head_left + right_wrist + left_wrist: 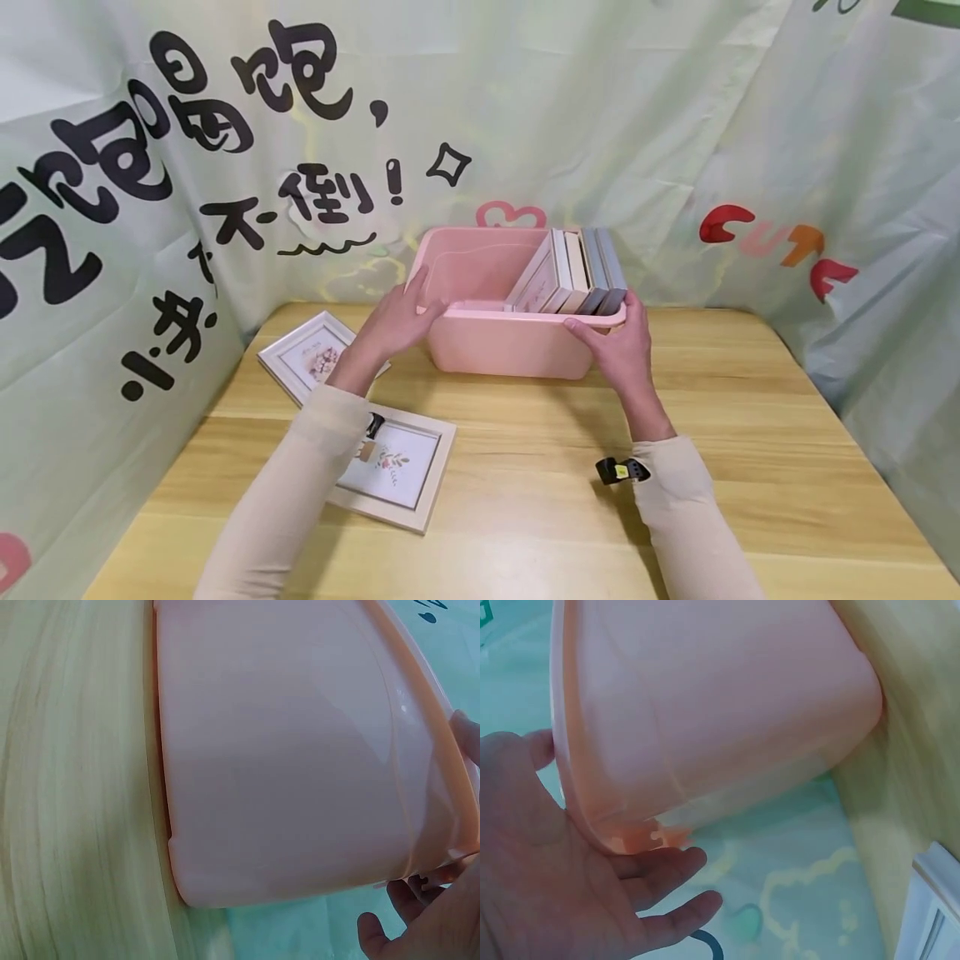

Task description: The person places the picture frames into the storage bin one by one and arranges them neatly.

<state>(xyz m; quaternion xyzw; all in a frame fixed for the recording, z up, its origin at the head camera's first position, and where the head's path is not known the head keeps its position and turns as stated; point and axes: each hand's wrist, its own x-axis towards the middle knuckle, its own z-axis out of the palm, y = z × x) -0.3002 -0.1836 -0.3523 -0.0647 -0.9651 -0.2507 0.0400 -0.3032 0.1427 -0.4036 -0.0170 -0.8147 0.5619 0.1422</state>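
Observation:
A pink plastic storage bin (510, 346) stands near the back of the wooden table. My left hand (399, 321) holds its left front corner, thumb at the rim and fingers along the outer side. At the right front corner my right hand (624, 346) grips the rim, the thumb on the front and the fingers around the side. In both wrist views the hands meet the bin (727, 697) at its rim. Several picture frames (573, 271) lean upright in the bin's right part, their lower portions hidden by the front wall.
A white picture frame (288, 367) lies on the table left of the bin, partly behind the left wrist. In front of it lies a cream picture frame (438, 475), partly under the left sleeve. A printed cloth (600, 108) hangs behind the table (525, 500).

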